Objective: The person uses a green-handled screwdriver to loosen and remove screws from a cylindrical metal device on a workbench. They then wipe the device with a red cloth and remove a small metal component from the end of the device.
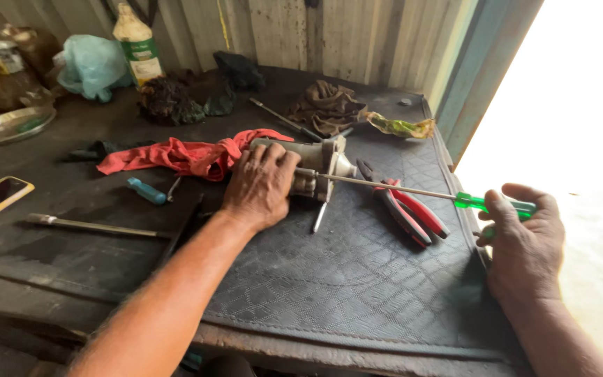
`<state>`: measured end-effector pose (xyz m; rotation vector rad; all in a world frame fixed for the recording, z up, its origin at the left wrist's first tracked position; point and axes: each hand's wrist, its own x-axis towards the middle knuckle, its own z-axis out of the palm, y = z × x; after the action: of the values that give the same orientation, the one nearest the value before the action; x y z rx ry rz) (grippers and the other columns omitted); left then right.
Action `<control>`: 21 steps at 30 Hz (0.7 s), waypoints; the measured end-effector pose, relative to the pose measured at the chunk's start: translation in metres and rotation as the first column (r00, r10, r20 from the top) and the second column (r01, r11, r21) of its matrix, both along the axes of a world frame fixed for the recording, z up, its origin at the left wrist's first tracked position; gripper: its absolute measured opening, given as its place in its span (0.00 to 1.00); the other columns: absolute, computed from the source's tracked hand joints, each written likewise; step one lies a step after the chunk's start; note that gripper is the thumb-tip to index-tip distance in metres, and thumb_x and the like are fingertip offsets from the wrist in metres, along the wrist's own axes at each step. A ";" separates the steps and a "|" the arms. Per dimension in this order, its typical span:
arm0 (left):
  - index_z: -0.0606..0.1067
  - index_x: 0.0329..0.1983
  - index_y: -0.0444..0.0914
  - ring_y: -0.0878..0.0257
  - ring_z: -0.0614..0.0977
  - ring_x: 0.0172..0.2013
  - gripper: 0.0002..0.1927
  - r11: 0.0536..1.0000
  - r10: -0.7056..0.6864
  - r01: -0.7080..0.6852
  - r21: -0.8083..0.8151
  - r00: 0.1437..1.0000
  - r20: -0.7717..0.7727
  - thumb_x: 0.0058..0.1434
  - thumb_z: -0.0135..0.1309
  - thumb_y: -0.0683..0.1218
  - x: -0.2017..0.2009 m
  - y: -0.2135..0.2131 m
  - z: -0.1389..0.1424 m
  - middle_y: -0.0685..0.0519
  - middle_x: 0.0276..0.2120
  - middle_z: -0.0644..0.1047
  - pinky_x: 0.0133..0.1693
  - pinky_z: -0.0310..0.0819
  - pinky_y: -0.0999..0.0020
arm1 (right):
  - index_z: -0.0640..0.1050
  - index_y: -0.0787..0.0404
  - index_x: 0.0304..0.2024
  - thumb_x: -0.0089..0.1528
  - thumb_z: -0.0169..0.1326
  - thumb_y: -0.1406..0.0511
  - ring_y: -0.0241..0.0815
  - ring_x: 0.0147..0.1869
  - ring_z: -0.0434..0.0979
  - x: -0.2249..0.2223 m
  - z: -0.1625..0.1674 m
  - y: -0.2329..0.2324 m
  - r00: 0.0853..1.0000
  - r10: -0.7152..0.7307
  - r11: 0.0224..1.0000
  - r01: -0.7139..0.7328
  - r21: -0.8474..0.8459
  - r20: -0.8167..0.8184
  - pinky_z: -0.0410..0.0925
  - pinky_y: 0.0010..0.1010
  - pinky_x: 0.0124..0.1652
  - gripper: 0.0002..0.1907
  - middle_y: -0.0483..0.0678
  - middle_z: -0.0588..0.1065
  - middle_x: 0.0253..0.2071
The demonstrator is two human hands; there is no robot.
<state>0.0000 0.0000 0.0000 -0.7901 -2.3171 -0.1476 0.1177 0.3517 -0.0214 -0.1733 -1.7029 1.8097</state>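
Left hand [259, 187] grips metal part [312, 164]; right hand [521, 241] holds screwdriver [413, 190] against it

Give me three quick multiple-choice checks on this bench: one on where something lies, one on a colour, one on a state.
1. Where do the pliers lie?
A. on the mat, right of the metal part
B. on the red rag
C. in the metal dish

2. What colour is the screwdriver handle?
A. blue
B. green
C. yellow

3. What is the left hand doing?
A. hanging free above the bench
B. pressing down on the metal part
C. holding the bottle

Answers:
1 A: the pliers rest on the mat under the screwdriver shaft, just right of the metal part.
2 B: the clear green handle sits in the right hand.
3 B: the palm and fingers lie over the top of the part, next to the red rag.
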 end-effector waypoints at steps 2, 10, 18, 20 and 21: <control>0.69 0.45 0.38 0.46 0.73 0.48 0.17 1.000 -0.017 0.018 0.007 0.999 -0.042 0.51 0.50 0.37 0.000 -0.009 -0.001 0.44 0.43 0.71 0.51 0.67 0.48 | 0.68 0.66 0.58 0.69 0.56 0.67 0.33 0.31 0.73 0.003 -0.002 -0.011 0.999 -0.012 1.000 0.011 0.027 0.042 0.68 0.24 0.28 0.18 0.52 0.74 0.40; 0.70 0.42 0.38 0.45 0.74 0.46 0.12 0.997 -0.028 0.029 0.065 0.999 -0.017 0.53 0.51 0.38 -0.009 -0.001 0.001 0.44 0.41 0.72 0.50 0.67 0.48 | 0.66 0.66 0.64 0.69 0.51 0.68 0.32 0.29 0.74 -0.002 -0.001 -0.006 0.997 0.072 0.991 -0.075 -0.108 -0.026 0.71 0.22 0.31 0.21 0.49 0.75 0.42; 0.71 0.53 0.37 0.46 0.75 0.46 0.22 0.998 0.039 -0.038 0.045 0.998 -0.042 0.53 0.50 0.37 -0.057 0.008 -0.012 0.45 0.43 0.74 0.48 0.68 0.49 | 0.76 0.68 0.50 0.71 0.59 0.62 0.38 0.26 0.70 -0.052 -0.013 0.010 0.977 -0.065 0.998 0.059 0.034 0.204 0.64 0.28 0.25 0.15 0.53 0.73 0.30; 0.72 0.53 0.37 0.46 0.75 0.47 0.23 0.998 0.032 -0.029 0.064 0.999 -0.038 0.52 0.50 0.37 -0.062 0.010 -0.014 0.46 0.43 0.75 0.49 0.68 0.49 | 0.76 0.72 0.51 0.72 0.58 0.60 0.39 0.26 0.68 -0.059 -0.018 0.012 0.978 -0.067 0.997 0.056 0.060 0.196 0.63 0.28 0.26 0.18 0.55 0.73 0.31; 0.73 0.53 0.38 0.46 0.75 0.47 0.23 0.997 0.021 -0.019 0.079 0.999 -0.034 0.51 0.50 0.37 -0.062 0.014 -0.015 0.46 0.43 0.75 0.50 0.68 0.50 | 0.76 0.74 0.51 0.73 0.57 0.59 0.39 0.27 0.67 -0.057 -0.018 0.016 0.978 -0.075 0.995 0.061 0.079 0.194 0.62 0.29 0.26 0.20 0.56 0.73 0.31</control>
<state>-0.0615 0.0142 -0.0146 -0.7244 -2.2714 -0.2130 0.0604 0.3680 -0.0391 -0.3864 -1.8722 1.7245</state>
